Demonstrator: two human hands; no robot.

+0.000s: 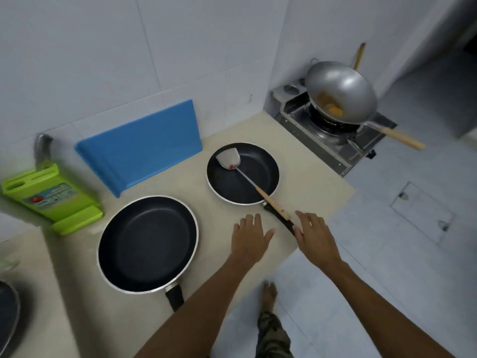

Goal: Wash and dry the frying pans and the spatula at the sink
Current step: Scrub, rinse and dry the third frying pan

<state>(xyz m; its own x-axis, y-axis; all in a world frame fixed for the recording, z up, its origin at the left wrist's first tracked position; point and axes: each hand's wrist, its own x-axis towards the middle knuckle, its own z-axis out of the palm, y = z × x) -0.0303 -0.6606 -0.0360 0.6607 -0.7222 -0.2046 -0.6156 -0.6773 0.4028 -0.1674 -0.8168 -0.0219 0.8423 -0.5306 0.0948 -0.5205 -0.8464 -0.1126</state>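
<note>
Head view: the left grip (251, 235) is spread wide and flat over the desk (85, 313), holding nothing. The right grip (313, 236) is open too, fingers straight, at the handle end of the small frying pan (260, 161). The spatula (251, 184) lies in that pan, its wooden handle across the rim. The large frying pan (147, 244) sits to the left. Behind stand a blue cutting board (139, 146) and a green knife block (51, 197). A wok (340, 91) sits on the stove (333, 136).
</note>
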